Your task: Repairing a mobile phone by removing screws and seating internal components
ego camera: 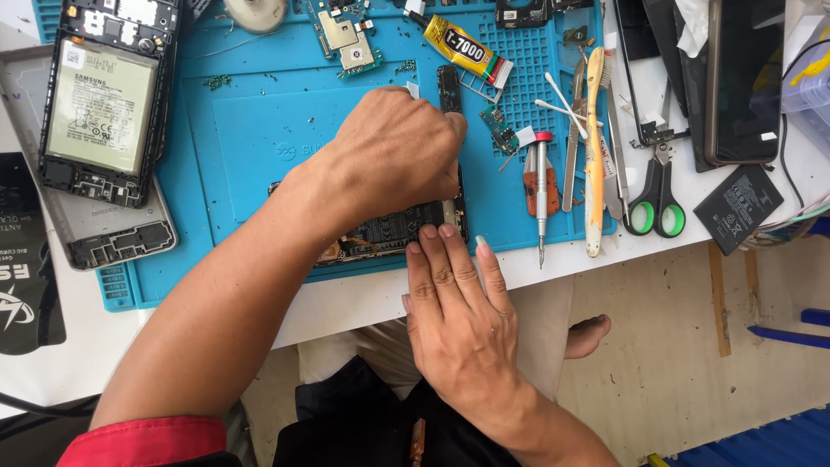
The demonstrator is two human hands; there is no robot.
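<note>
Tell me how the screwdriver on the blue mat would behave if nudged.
The screwdriver looks round and slim, so it would probably roll sideways on the blue mat. It seems stiff and light. The toothbrush and scissors beside it might stop it.

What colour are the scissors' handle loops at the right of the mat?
Green inner loops on black handles, on the scissors; clearest in the head view.
</note>
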